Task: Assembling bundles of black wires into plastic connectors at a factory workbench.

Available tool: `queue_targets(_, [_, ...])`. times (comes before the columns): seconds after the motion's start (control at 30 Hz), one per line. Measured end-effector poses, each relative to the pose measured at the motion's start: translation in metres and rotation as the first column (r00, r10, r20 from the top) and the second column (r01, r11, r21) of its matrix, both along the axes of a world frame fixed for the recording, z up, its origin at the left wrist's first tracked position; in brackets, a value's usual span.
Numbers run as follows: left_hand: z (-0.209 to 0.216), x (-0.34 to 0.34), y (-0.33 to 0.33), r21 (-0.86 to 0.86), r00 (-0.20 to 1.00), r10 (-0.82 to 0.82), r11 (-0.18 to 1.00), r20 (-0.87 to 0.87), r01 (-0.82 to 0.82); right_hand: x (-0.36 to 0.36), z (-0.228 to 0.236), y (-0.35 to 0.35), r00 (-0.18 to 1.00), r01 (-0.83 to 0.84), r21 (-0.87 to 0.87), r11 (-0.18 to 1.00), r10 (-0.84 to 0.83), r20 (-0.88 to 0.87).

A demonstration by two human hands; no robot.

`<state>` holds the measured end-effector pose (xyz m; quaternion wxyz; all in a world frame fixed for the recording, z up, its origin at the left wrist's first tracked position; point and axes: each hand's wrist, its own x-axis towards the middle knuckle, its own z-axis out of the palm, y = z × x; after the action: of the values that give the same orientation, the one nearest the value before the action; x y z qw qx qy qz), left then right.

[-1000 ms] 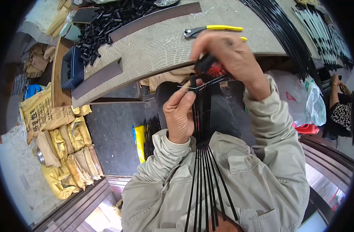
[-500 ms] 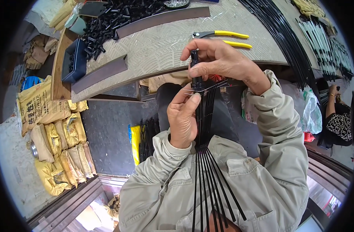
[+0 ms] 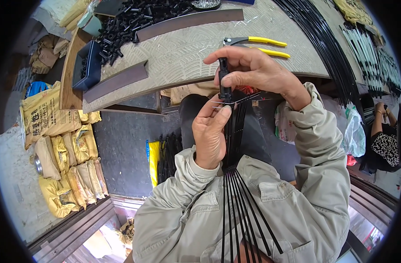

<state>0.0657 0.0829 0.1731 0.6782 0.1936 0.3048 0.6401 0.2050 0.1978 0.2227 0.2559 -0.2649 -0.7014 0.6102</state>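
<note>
My left hand (image 3: 209, 141) closes around the top of a bundle of black umbrella ribs (image 3: 232, 131), thumb pressed near the joint. Below, the ribs fan out over my jacket. Above this grip stands a black plastic umbrella runner (image 3: 225, 93), roughly upright, with rib ends gathered about its lower collar. My right hand (image 3: 267, 75) pinches the runner from the right, thumb on its side and index finger reaching past its top. Thin metal wire ends (image 3: 218, 105) stick out left of the collar by my left thumb. Some fingertips are hidden behind the parts.
Yellow-handled pliers (image 3: 266, 41) lie on the worktable (image 3: 183, 61) beyond my right hand. Black plastic parts (image 3: 134, 17) are heaped at the far left, beside a blue bin (image 3: 90, 65). Long black ribs (image 3: 314, 35) lie at right. Another person (image 3: 384, 142) sits far right.
The whole view has shifted slightly. Both hands keep their grips on the runner and ribs, with only a slight change in the right fingers.
</note>
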Motion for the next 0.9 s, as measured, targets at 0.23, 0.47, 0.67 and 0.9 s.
queue_targets(0.23, [-0.005,0.001,0.003,-0.051,0.998,0.037,0.998,0.058,-0.034,-0.011,0.006,-0.005,0.96,0.109,0.474,0.874,-0.216,0.178])
queue_targets(0.47, [-0.008,-0.001,0.003,-0.067,0.998,0.057,0.996,0.025,-0.056,-0.021,0.005,-0.013,0.941,0.141,0.602,0.786,-0.296,0.166])
queue_targets(0.67, [-0.005,-0.001,0.001,-0.049,0.999,0.04,0.998,0.033,-0.038,-0.018,0.001,-0.018,0.945,0.243,0.496,0.833,-0.319,0.073])
queue_targets(0.9, [-0.005,-0.008,-0.002,-0.011,0.999,0.015,1.0,0.051,-0.015,-0.013,-0.007,-0.051,0.781,0.542,0.67,0.507,-0.599,-0.179])
